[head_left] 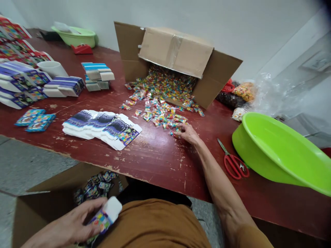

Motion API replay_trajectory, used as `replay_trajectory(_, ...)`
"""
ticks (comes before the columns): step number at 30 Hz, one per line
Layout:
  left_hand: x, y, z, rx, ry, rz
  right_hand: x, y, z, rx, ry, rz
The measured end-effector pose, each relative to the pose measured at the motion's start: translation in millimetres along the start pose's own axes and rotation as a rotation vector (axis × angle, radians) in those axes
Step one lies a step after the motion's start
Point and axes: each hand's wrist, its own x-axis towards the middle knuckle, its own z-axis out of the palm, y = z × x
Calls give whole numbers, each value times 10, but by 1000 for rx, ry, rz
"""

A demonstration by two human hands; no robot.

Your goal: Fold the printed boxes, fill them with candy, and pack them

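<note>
Left hand (pixel 77 220) grasps box (pixel 102 221), long axis slanted, flap (pixel 115 206) pointing forward-right; right hand (pixel 190 133) at candy packets (pixel 165 115), grip unclear.

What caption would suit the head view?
Left hand holds a small printed box; right hand is at wrapped candies before an open carton.

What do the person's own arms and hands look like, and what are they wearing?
The left hand and right hand wear no gloves. The right forearm is bare, with a plain mustard-brown sleeve near the elbow.
</note>
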Motion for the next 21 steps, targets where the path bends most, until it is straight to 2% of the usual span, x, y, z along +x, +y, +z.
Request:
replay_trajectory(2, 34, 136, 72, -35, 46, 37, -26, -27, 0, 1, -31, -53)
replay_trajectory(4, 60, 319, 207, -116, -15, 44, -100, -87, 49, -1, -26, -102)
replay_trajectory(6, 87, 500, 375, -237, -82, 45, -198, -169, 135, -10, 18, -138)
replay_trajectory(10, 169, 759, 674, -383, -59, 104, -328, -314, 285, -18, 147, -154)
replay_trajectory(13, 244, 873, 817, -351, -29, 152, -345, -390, 237, 17, 268, -129)
replay_trajectory(16, 319, 944, 912, -300, -5, 200, -447, -536, 77, 77, 363, -115)
replay_trajectory(18, 374, 964, 956, -262, -2, 231, -611, -708, -4, 169, 348, -159)
replay_trajectory(19, 401, 966, 974, -238, -3, 247, -715, -812, -19, 286, 307, -222)
replay_trajectory(21, 451, 960, 1003, -188, -6, 284, -930, -1025, 15, 492, 159, -348)
